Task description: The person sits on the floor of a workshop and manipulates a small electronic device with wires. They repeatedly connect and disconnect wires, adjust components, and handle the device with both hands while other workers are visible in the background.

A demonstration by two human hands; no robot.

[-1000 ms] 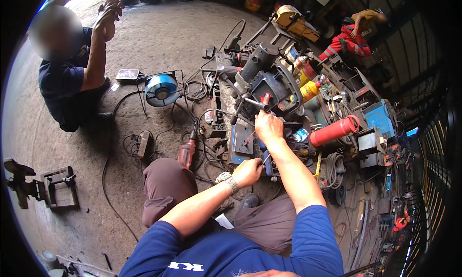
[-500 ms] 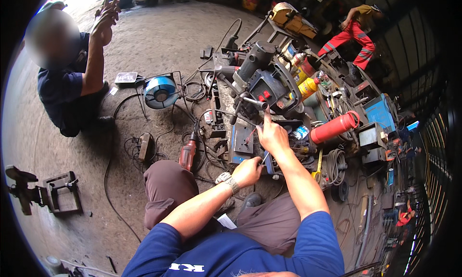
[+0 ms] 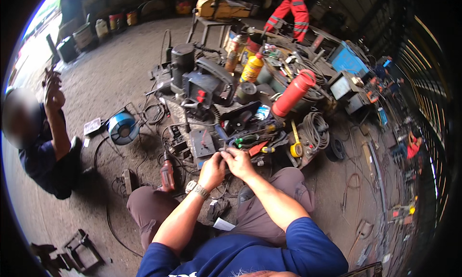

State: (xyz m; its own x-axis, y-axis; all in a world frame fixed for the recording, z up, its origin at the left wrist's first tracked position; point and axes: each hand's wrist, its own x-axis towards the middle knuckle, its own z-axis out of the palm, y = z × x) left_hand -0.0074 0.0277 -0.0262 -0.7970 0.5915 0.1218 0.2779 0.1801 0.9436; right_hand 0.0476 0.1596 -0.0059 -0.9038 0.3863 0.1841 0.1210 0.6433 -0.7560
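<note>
My left hand (image 3: 212, 172) and my right hand (image 3: 239, 163) meet fingertip to fingertip in front of the bench. Both are closed in a pinch on a thin metal piece (image 3: 224, 145), mostly hidden by the fingers. Just beyond the left fingers lies a flat steel plate (image 3: 202, 143) with small holes. Behind it stands a dark drill machine (image 3: 201, 89) with a cylindrical motor, a carrying handle and red switches. Close to my right hand are a green-handled screwdriver (image 3: 246, 139) and a yellow-handled tool (image 3: 267, 150).
A red cylinder (image 3: 293, 93), a yellow bottle (image 3: 252, 68), a tape measure (image 3: 296, 149) and coiled cable (image 3: 315, 131) crowd the bench. A red power tool (image 3: 167, 176) and a blue reel (image 3: 123, 128) are on the floor at left. A person (image 3: 50, 142) crouches far left; another (image 3: 290, 15) stands behind.
My right hand has left the drill machine's handle and come back to my left hand, which moved slightly left. The view has shifted, so the bench sits further left in it.
</note>
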